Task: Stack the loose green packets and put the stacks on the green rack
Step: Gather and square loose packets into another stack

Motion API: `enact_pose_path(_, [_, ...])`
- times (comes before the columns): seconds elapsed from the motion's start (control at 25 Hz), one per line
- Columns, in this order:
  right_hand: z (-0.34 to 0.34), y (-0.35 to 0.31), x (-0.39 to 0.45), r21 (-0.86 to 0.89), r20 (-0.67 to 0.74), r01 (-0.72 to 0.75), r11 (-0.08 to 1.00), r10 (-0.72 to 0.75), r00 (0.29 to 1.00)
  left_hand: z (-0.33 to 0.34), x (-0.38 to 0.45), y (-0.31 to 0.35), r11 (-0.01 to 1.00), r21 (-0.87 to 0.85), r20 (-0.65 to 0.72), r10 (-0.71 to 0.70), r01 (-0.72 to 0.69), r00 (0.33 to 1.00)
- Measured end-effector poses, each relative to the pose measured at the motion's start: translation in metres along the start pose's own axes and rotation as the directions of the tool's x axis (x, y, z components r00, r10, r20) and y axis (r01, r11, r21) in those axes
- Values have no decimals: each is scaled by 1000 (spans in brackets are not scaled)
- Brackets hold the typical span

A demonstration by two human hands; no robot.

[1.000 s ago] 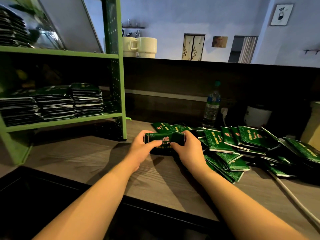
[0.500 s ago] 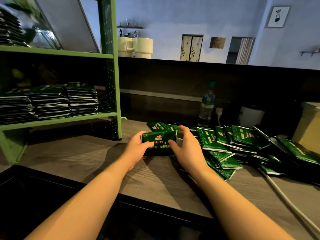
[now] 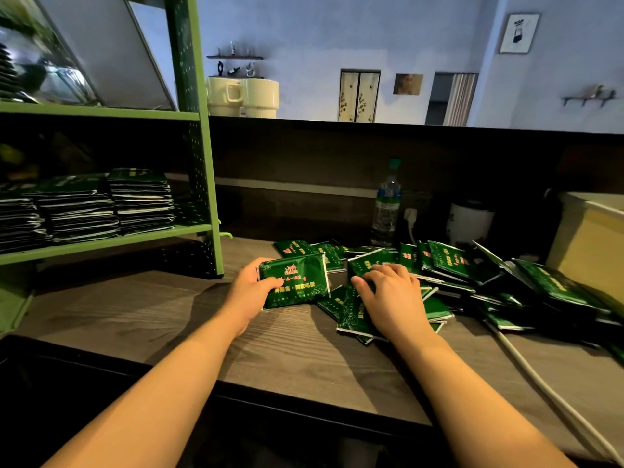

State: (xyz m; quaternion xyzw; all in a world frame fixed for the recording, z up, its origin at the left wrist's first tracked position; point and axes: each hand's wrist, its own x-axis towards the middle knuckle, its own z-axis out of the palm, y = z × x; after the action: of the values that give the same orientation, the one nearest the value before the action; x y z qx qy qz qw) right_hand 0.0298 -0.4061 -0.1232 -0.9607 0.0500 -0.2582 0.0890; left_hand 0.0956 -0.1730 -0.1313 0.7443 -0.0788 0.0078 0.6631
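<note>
At the wooden counter (image 3: 293, 342), our left hand (image 3: 248, 292) grips a small stack of green packets (image 3: 294, 282), thumb curled over its front face, fingers wrapped behind; just beyond its fingertips more loose packets lie flat. Our right hand (image 3: 393, 297) rests palm-down, fingers spread and relaxed, on the heap of loose packets (image 3: 449, 268) that fans out past its knuckles; well off to the side of the left thumb, finished stacks (image 3: 141, 201) sit on the green rack (image 3: 199, 163), a water bottle (image 3: 386, 207) behind the heap.
</note>
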Motion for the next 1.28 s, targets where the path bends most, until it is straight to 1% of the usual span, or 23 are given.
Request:
enact_pose_path(0.04, [0,1,0,5,-40,17,1000,-17,999,0,0,-1,1000,-2,-8,0,0,1000])
enact_pose_path(0.08, [0,4,-1,3,-91,-6,1000,6,996,0,1,-1,1000,0,-9,-2,2,1000])
enact_pose_path(0.16, [-2,7,-3,-2,-157,-147,989,145,977,0,1,-1,1000,21,3,-4,4,1000])
enact_pose_path(0.2, [-3,8,-4,-7,-140,-210,978,207,968,0,1,-2,999,36,11,-5,4,1000])
enact_pose_path(0.24, [-3,9,-4,-8,-109,-243,970,241,965,0,1,-2,999,47,16,-6,5,1000])
enact_pose_path(0.32, [-3,10,-2,26,-55,-229,973,230,972,0,1,-3,999,52,15,-8,7,1000])
enact_pose_path(0.36, [-3,10,-2,75,-39,-202,977,205,978,1,1,-3,999,52,12,-10,9,1000])
enact_pose_path(0.44, [-4,9,-1,261,-34,-130,956,144,989,1,2,-3,998,59,-5,-15,15,1000])
enact_pose_path(0.52, [-8,4,-3,499,-27,-95,861,125,992,1,2,-3,998,66,-36,-18,20,999])
enact_pose_path(0.64, [-12,-3,-4,734,-2,-151,662,225,974,0,1,-2,998,62,-107,-14,21,994])
enact_pose_path(0.68, [-12,-3,-3,788,5,-160,595,253,967,-1,2,-2,998,59,-125,-20,28,992])
enact_pose_path(0.76, [-13,-2,-1,855,13,-155,495,279,960,-1,1,-1,998,50,-118,-28,34,993])
enact_pose_path(0.88, [-15,-9,-2,942,76,-151,301,247,966,0,-1,3,999,35,-59,-34,36,998])
enact_pose_path(0.92, [-13,-13,-4,943,96,-157,295,214,972,0,-1,3,999,8,-43,-35,35,998])
enact_pose_path(0.96, [-12,-17,-6,921,93,-150,361,172,981,0,-1,4,999,-16,-25,-31,31,999])
enact_pose_path(1.0, [-9,-20,-8,839,56,-116,532,128,990,0,-2,4,999,-36,-7,-24,23,1000])
enact_pose_path(1.04, [-6,-21,-10,709,12,-71,701,88,996,0,-3,4,999,-47,14,-18,19,1000])
enact_pose_path(1.08, [-3,-22,-11,595,-32,-29,803,59,998,0,-3,4,999,-42,38,-20,22,999])
enact_pose_path(1.12, [-1,-22,-11,543,-54,-6,840,41,998,0,-3,2,999,-21,74,-27,29,997])
enact_pose_path(1.2, [-1,-25,-11,575,-46,12,818,18,999,0,-4,0,998,65,128,-24,16,991])
enact_pose_path(1.28, [1,-25,-10,608,-28,23,794,-8,1000,2,-5,-1,984,173,129,21,-44,991])
